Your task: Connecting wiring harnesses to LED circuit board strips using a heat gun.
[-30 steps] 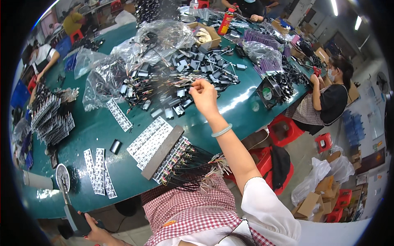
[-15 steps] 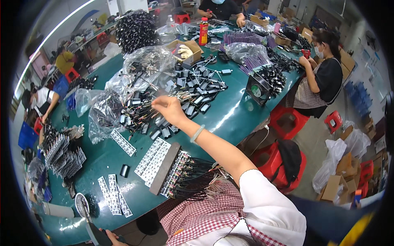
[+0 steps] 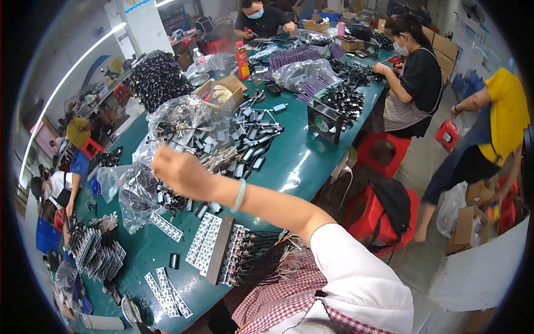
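Note:
My right hand (image 3: pixel 182 173) is raised over the heap of wired parts, its fingers bent together in a pinch; what they hold, if anything, cannot be made out. Just beyond the fingers are a clear plastic bag (image 3: pixel 179 118) and small black rectangular parts (image 3: pixel 251 146) with thin wires. Only a sliver of my left hand (image 3: pixel 159 332) shows at the lower edge, by a dark tool handle (image 3: pixel 143 328) and a round shallow dish (image 3: pixel 130 309). In front of me, a grey bar (image 3: pixel 221 250) lies across white circuit board panels (image 3: pixel 203 239), beside a row of boards with black wires (image 3: pixel 250 259).
Narrow white board strips (image 3: pixel 167 227) and a small black part (image 3: pixel 174 261) lie on the green table (image 3: pixel 222 192). Stacked boards (image 3: pixel 100 253) stand at left. A small fan (image 3: pixel 325 121) sits near the right edge, with red stools (image 3: pixel 384 217) beyond. Co-workers sit around the table.
My right hand has moved left and nearer, away from the middle of the heap. My left hand has slipped mostly below the frame. A person in yellow has come into view at right.

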Tool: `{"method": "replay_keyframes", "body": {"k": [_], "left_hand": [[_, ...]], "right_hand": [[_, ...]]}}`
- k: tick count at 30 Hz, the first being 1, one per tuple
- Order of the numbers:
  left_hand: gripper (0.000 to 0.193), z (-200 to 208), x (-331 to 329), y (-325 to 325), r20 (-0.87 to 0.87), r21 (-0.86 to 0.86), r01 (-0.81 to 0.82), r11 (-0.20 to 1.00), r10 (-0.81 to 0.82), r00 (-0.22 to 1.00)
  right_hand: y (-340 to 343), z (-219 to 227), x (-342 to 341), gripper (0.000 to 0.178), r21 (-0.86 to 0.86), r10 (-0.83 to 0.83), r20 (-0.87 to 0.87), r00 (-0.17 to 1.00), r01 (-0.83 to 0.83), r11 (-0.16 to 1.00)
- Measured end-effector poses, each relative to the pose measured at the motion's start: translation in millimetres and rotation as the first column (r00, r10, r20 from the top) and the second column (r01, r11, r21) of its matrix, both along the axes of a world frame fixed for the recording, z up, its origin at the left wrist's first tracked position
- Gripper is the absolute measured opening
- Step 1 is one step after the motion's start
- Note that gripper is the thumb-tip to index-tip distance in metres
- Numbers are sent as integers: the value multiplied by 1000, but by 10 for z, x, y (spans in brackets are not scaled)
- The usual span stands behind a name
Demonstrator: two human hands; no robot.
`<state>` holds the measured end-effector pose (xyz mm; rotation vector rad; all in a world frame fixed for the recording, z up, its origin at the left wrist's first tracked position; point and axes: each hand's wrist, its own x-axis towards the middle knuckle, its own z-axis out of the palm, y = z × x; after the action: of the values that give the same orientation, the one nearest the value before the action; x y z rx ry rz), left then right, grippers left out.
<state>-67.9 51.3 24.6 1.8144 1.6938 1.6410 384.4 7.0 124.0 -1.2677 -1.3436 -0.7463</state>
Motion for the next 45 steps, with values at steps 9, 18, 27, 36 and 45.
{"method": "replay_keyframes", "body": {"k": [9,18,27,36,45], "left_hand": [[40,-183,992,-519,389,-70,646,760,-575,719],[58,-241,1198,-812,526,-170,832,528,-666,529],[60,31,1227,-1115,576,-135,887,441,-694,433],[53,181,1144,-1272,750,-188,906,379,-541,381],[36,-79,1085,-1195,811,-189,894,406,-448,375]], "right_hand": [[-765,-588,-1321,11,-392,159,-402,902,-326,860],[-1354,-922,-1828,13,-288,248,-728,639,-614,735],[-1510,-960,-1884,12,-234,315,-740,595,-666,708],[-1620,-1087,-2044,11,127,401,-914,59,-897,423],[-1632,-1218,-2197,5,122,182,-983,7,-722,681]]}}
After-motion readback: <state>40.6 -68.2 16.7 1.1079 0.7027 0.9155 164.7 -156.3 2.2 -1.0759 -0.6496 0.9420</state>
